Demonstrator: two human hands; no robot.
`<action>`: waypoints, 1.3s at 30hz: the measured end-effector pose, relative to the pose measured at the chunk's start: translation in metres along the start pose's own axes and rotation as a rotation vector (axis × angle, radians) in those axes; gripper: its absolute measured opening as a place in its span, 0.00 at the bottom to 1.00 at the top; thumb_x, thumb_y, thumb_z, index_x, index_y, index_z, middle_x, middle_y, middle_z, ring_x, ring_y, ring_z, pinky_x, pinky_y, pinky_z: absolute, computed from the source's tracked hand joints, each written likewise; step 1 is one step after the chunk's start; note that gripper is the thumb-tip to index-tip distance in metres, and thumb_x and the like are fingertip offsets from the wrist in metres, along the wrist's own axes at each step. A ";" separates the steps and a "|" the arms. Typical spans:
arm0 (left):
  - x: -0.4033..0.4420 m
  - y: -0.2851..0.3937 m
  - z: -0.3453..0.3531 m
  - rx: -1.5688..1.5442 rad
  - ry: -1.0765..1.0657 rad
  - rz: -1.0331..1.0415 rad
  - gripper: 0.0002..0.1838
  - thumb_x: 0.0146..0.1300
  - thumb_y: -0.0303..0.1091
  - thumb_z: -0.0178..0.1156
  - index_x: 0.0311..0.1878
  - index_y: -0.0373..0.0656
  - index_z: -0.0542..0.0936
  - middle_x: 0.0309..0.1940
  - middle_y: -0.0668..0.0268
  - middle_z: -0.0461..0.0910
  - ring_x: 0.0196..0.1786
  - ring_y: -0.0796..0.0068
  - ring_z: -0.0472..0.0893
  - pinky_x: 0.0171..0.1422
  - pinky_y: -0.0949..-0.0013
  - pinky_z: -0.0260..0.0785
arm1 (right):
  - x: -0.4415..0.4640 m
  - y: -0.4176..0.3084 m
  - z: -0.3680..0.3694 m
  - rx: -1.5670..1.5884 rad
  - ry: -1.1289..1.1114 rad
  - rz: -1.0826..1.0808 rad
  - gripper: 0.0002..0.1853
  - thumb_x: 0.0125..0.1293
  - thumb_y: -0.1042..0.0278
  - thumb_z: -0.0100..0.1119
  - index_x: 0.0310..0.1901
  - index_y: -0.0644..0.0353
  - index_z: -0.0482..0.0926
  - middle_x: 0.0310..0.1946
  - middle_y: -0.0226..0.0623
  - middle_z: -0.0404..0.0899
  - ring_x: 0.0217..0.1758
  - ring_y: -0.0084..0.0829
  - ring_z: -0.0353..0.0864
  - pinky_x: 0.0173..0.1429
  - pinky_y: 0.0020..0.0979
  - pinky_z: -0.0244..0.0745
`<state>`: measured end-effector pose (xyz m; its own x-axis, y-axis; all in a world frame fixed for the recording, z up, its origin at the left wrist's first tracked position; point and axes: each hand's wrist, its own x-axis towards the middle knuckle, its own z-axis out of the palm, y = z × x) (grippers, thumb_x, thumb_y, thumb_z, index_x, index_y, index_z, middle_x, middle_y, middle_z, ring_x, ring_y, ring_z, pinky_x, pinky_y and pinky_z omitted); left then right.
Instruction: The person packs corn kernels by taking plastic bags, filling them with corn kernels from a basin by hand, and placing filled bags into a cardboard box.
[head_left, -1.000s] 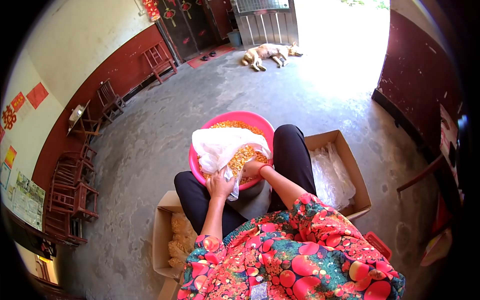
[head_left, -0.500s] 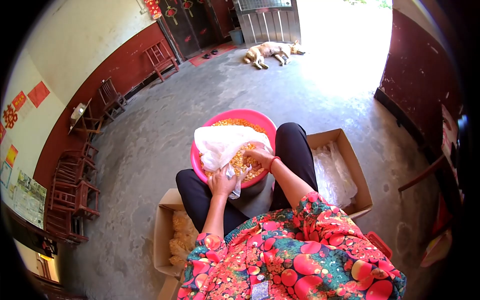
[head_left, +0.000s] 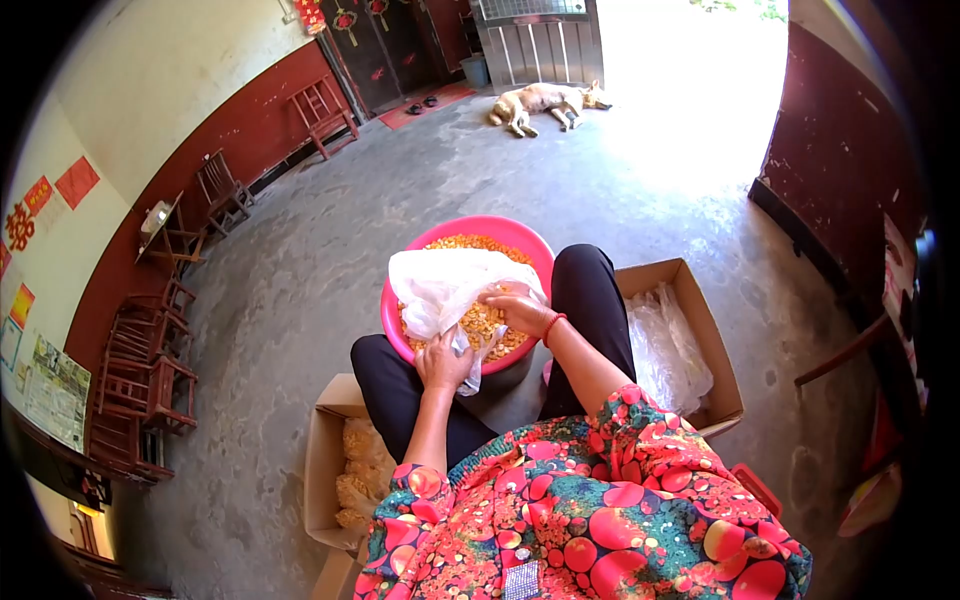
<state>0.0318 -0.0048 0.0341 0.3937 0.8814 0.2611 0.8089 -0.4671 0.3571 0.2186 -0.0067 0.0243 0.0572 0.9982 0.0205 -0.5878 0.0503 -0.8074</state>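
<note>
A pink basin (head_left: 543, 262) between my knees holds many yellow kernels (head_left: 480, 325) that look like corn. A white, thin plastic bag (head_left: 440, 285) lies bunched over the basin's left and middle. Low on the bag, my left hand (head_left: 442, 362) is closed around its near edge. My right hand (head_left: 518, 308), with a red band (head_left: 554, 325) at the wrist, is just above the kernels against the bag's right part. Its fingers are curled toward the left; what they hold, if anything, is hidden.
Right of my leg is a cardboard box (head_left: 728, 385) of clear plastic bags (head_left: 668, 350). Another box (head_left: 322, 460) at my left contains bagged yellow pieces (head_left: 362, 475). A dog (head_left: 545, 103) lies near the doorway. Wooden chairs (head_left: 150, 390) line the left wall.
My right hand has lifted slightly from the kernels and turned, its fingers now at the bag's edge. The left hand keeps its hold on the bag.
</note>
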 end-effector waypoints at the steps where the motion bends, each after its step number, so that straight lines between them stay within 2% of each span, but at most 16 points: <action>1: 0.000 0.001 -0.001 -0.006 -0.002 -0.003 0.27 0.43 0.45 0.57 0.51 0.50 0.75 0.42 0.57 0.76 0.47 0.61 0.74 0.52 0.62 0.61 | -0.002 -0.002 -0.001 -0.001 0.000 0.000 0.06 0.55 0.72 0.55 0.33 0.63 0.75 0.30 0.35 0.75 0.37 0.26 0.74 0.46 0.27 0.71; 3: 0.001 0.000 0.000 -0.002 -0.002 -0.002 0.27 0.43 0.45 0.57 0.51 0.50 0.75 0.42 0.57 0.76 0.47 0.61 0.74 0.52 0.62 0.61 | -0.009 -0.008 -0.003 -0.435 -0.001 -0.122 0.09 0.56 0.68 0.53 0.38 0.59 0.77 0.32 0.31 0.77 0.37 0.26 0.75 0.42 0.28 0.71; 7: 0.001 -0.001 0.002 0.017 0.028 0.024 0.28 0.42 0.47 0.58 0.51 0.49 0.75 0.43 0.56 0.77 0.46 0.61 0.75 0.53 0.62 0.63 | -0.003 -0.002 -0.006 -0.472 0.187 0.070 0.12 0.54 0.63 0.53 0.37 0.59 0.79 0.29 0.32 0.79 0.34 0.27 0.77 0.39 0.30 0.71; 9: 0.000 -0.001 0.002 0.016 0.026 0.022 0.28 0.43 0.47 0.58 0.51 0.49 0.75 0.43 0.56 0.77 0.46 0.61 0.75 0.53 0.62 0.63 | -0.012 -0.002 0.000 -1.056 0.170 0.061 0.14 0.51 0.58 0.54 0.31 0.61 0.81 0.26 0.39 0.80 0.29 0.32 0.78 0.38 0.34 0.72; 10: 0.000 -0.001 0.002 0.014 0.024 0.022 0.28 0.43 0.46 0.58 0.51 0.50 0.75 0.43 0.56 0.76 0.47 0.61 0.75 0.53 0.61 0.63 | -0.016 -0.004 0.008 -1.319 0.155 -0.005 0.17 0.49 0.55 0.53 0.26 0.62 0.81 0.27 0.46 0.79 0.31 0.37 0.79 0.39 0.35 0.73; 11: 0.000 -0.001 0.001 0.015 0.022 0.021 0.28 0.43 0.46 0.58 0.51 0.50 0.75 0.43 0.56 0.76 0.47 0.61 0.75 0.53 0.61 0.63 | -0.016 -0.002 0.010 -1.318 0.155 -0.003 0.17 0.49 0.55 0.53 0.26 0.62 0.81 0.27 0.46 0.79 0.31 0.37 0.79 0.39 0.35 0.73; 13: 0.000 0.000 0.000 0.019 0.013 0.009 0.28 0.42 0.46 0.58 0.51 0.50 0.75 0.43 0.56 0.76 0.47 0.61 0.75 0.53 0.61 0.63 | -0.015 0.001 0.014 -1.717 0.051 0.105 0.16 0.49 0.56 0.52 0.30 0.61 0.81 0.31 0.48 0.79 0.36 0.41 0.79 0.42 0.37 0.73; 14: 0.000 -0.001 0.001 0.018 0.012 0.010 0.28 0.42 0.46 0.58 0.51 0.50 0.75 0.43 0.56 0.76 0.47 0.61 0.75 0.53 0.61 0.63 | -0.011 0.004 0.014 -1.776 0.053 0.227 0.17 0.47 0.58 0.54 0.34 0.60 0.81 0.35 0.46 0.79 0.40 0.41 0.79 0.44 0.37 0.73; 17: 0.000 -0.003 0.004 0.009 0.026 0.019 0.27 0.42 0.45 0.57 0.50 0.49 0.75 0.42 0.57 0.76 0.47 0.61 0.74 0.51 0.61 0.62 | -0.011 0.003 0.010 -1.932 0.024 0.315 0.18 0.46 0.58 0.57 0.38 0.60 0.80 0.40 0.44 0.78 0.43 0.41 0.78 0.46 0.38 0.73; 21: 0.000 -0.001 0.002 0.021 0.018 0.008 0.28 0.42 0.46 0.57 0.51 0.50 0.75 0.43 0.57 0.76 0.47 0.61 0.75 0.52 0.61 0.62 | -0.009 0.008 0.006 -2.011 -0.005 0.290 0.18 0.46 0.58 0.54 0.33 0.64 0.81 0.35 0.47 0.79 0.40 0.44 0.79 0.42 0.39 0.74; 23: 0.001 -0.001 0.001 0.029 0.007 0.001 0.28 0.42 0.47 0.58 0.51 0.50 0.75 0.44 0.57 0.76 0.47 0.61 0.75 0.53 0.62 0.63 | 0.005 0.022 -0.004 -2.083 -0.228 0.427 0.20 0.46 0.55 0.55 0.36 0.62 0.80 0.35 0.47 0.79 0.40 0.42 0.79 0.44 0.38 0.73; 24: 0.001 -0.001 0.001 0.030 0.013 0.002 0.28 0.42 0.47 0.58 0.51 0.50 0.75 0.44 0.57 0.76 0.47 0.62 0.75 0.53 0.62 0.63 | 0.005 0.021 -0.004 -2.081 -0.225 0.427 0.20 0.46 0.55 0.55 0.36 0.62 0.80 0.35 0.47 0.79 0.40 0.42 0.79 0.44 0.38 0.73; 29: 0.000 -0.001 0.003 0.027 0.006 -0.003 0.28 0.43 0.47 0.58 0.51 0.50 0.75 0.44 0.58 0.76 0.48 0.62 0.74 0.53 0.62 0.62 | -0.002 0.010 -0.001 -1.913 -0.486 0.314 0.22 0.47 0.49 0.54 0.37 0.58 0.81 0.35 0.44 0.79 0.39 0.41 0.78 0.46 0.37 0.71; 32: 0.000 -0.003 0.005 0.021 0.054 0.031 0.27 0.42 0.45 0.57 0.50 0.49 0.75 0.42 0.57 0.76 0.46 0.61 0.75 0.49 0.61 0.64 | -0.005 0.002 0.004 -1.831 -0.573 0.315 0.21 0.49 0.50 0.53 0.36 0.60 0.81 0.34 0.45 0.79 0.37 0.41 0.78 0.44 0.37 0.70; 36: 0.000 0.001 -0.001 0.027 -0.012 -0.010 0.28 0.43 0.48 0.57 0.51 0.50 0.75 0.45 0.58 0.76 0.48 0.62 0.75 0.52 0.63 0.63 | 0.006 0.015 -0.008 -1.854 -0.560 0.298 0.22 0.50 0.50 0.52 0.37 0.60 0.80 0.33 0.45 0.80 0.36 0.42 0.78 0.43 0.38 0.70; 39: 0.000 0.000 0.000 0.035 -0.007 -0.007 0.28 0.43 0.47 0.57 0.51 0.50 0.75 0.45 0.58 0.76 0.47 0.62 0.75 0.52 0.63 0.63 | 0.007 0.006 -0.009 -1.853 -0.546 0.132 0.18 0.49 0.52 0.53 0.32 0.60 0.81 0.25 0.41 0.79 0.29 0.37 0.79 0.36 0.34 0.72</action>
<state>0.0319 -0.0047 0.0340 0.3912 0.8850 0.2524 0.8262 -0.4585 0.3272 0.2227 0.0004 0.0149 -0.3433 0.9115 -0.2264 0.9063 0.2583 -0.3345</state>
